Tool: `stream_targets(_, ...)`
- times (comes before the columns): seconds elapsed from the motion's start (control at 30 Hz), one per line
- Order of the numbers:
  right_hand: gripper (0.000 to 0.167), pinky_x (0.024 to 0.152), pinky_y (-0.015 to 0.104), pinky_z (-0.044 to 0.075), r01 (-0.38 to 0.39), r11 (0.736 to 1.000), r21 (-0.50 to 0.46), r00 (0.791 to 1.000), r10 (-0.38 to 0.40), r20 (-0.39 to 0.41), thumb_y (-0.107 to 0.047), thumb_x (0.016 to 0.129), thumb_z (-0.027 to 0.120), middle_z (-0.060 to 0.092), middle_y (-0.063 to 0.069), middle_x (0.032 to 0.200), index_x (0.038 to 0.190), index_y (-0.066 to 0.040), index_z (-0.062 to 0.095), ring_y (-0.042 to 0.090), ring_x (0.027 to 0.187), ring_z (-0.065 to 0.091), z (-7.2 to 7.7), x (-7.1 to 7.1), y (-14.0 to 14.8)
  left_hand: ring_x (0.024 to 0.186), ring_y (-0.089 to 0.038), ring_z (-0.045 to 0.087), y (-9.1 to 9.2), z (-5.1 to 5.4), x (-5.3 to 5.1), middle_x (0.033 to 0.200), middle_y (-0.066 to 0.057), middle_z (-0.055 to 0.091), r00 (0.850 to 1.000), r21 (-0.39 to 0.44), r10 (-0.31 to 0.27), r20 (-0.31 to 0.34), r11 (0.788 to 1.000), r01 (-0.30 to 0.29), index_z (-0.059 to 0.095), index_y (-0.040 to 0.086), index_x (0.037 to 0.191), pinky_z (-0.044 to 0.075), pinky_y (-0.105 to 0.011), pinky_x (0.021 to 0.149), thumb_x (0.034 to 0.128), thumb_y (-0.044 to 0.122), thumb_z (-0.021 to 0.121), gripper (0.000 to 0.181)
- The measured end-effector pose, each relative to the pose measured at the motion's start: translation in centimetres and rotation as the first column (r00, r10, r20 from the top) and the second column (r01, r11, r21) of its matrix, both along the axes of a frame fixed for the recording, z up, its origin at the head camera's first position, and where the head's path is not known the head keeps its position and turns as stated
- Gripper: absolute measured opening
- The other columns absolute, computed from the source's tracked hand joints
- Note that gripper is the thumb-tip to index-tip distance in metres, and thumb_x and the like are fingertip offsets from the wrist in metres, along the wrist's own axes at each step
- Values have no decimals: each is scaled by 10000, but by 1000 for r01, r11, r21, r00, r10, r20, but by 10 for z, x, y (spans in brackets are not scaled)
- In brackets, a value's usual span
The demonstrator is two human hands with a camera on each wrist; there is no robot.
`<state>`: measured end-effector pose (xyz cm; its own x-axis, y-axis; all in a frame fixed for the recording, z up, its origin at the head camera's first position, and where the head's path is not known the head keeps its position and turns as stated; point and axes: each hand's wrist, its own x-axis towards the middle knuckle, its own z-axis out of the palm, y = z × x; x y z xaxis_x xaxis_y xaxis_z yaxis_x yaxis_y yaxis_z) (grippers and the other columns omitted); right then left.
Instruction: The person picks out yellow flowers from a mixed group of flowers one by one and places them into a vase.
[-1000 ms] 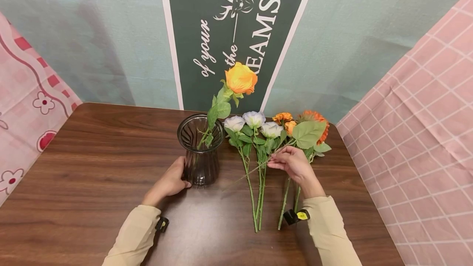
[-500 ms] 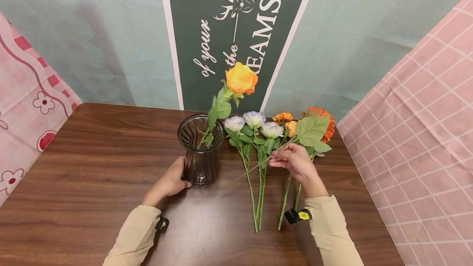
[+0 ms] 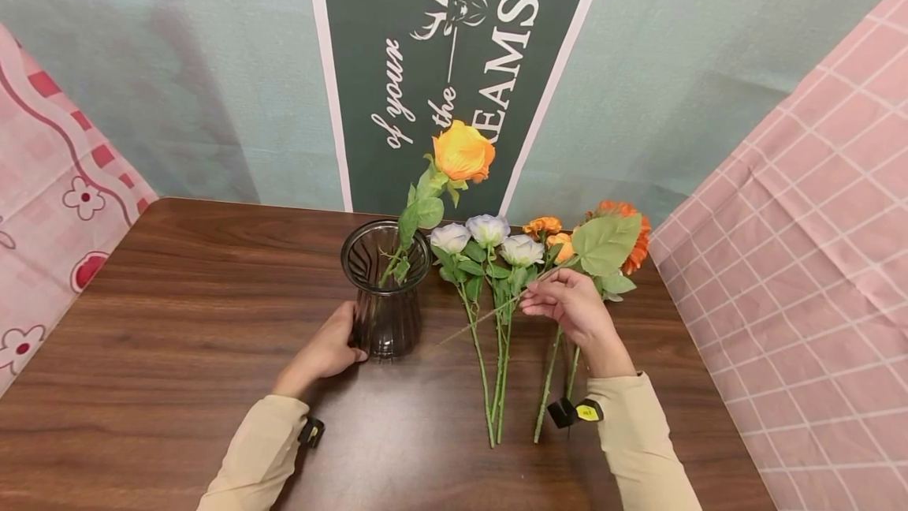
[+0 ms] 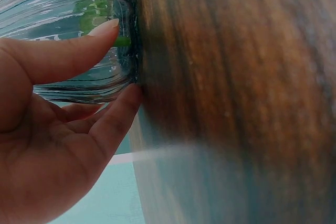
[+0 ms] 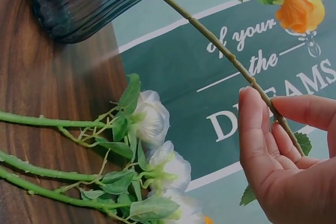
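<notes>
With thumb and fingers around its lower part, my left hand (image 3: pixel 322 349) grips a dark, ribbed glass vase (image 3: pixel 386 326) standing upright on the table. A yellow-orange rose (image 3: pixel 463 152) leans to the right in the vase, its stem inside. My right hand (image 3: pixel 573 312) pinches the thin brown-green stem (image 5: pixel 210 36) of an orange-red flower (image 3: pixel 637 241), whose large leaf (image 3: pixel 606 244) partly covers the bloom. That stem slants down-left above the lying flowers, its free end near the vase. In the left wrist view, green stem ends (image 4: pixel 97 6) show through the glass.
Several pale lavender-white roses (image 3: pixel 488 229) lie right of the vase, stems toward me. Smaller orange flowers (image 3: pixel 542 225) lie beyond my right hand. The wooden table (image 3: pixel 177 322) meets a teal cloth backdrop (image 3: pixel 269 101) behind and a pink checked cloth (image 3: pixel 794 243) on the right.
My right hand has shifted slightly right and away from me, carrying the orange-red flower and its leaf along. The left hand, the vase and the yellow-orange rose stay put.
</notes>
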<state>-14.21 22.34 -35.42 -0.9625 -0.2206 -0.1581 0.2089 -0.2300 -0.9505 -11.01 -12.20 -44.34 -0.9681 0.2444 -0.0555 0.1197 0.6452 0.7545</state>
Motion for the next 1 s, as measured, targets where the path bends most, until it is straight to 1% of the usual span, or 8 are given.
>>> stream_targets(0.3, 227, 620, 320, 551, -4, 999, -45, 1000, 3, -23, 133, 885, 408, 644, 124, 717, 769, -3, 548, 212, 637, 644, 10, 1, -1, 997, -324, 484, 0, 0, 0, 1020, -184, 490, 1000, 1, 1, -5, 1000, -1, 421, -64, 1096, 404, -458, 880, 615, -82, 693, 553)
stream_targets(0.5, 267, 609, 318, 550, -17, 995, -97, 999, 12, -53, 148, 885, 388, 647, 130, 702, 762, -9, 566, 215, 630, 646, 14, 0, 1, 985, -316, 484, 0, 1, 0, 1009, -178, 487, 1000, -2, -5, -6, 1000, 5, 422, -60, 1086, 408, -450, 863, 617, -81, 696, 543)
stream_targets(0.63, 273, 608, 314, 549, -34, 992, -122, 997, 25, -73, 145, 883, 378, 647, 130, 701, 773, -1, 581, 211, 630, 646, 18, -1, 1, 997, -326, 484, 0, 1, 1, 1022, -188, 487, 1000, -2, -4, -4, 1000, 4, 420, -65, 1095, 407, -456, 870, 617, -78, 698, 553)
stream_targets(0.87, 265, 615, 309, 548, -42, 993, -112, 995, 32, -94, 107, 900, 378, 649, 118, 712, 782, -10, 584, 204, 647, 647, 27, 0, 0, 1025, -343, 478, 1, 1, 1, 1058, -206, 481, 1000, -12, -9, 9, 1000, 9, 407, -69, 1125, 404, -465, 880, 639, -68, 699, 567)
stream_targets(1.0, 258, 616, 305, 547, -60, 987, -147, 994, 45, -104, 104, 904, 376, 650, 119, 726, 790, -1, 583, 204, 655, 647, 31, 0, 0, 1036, -347, 474, 1, 3, 1, 1071, -213, 480, 1000, -10, -6, 19, 1000, 6, 405, -72, 1132, 399, -467, 888, 642, -73, 698, 571)
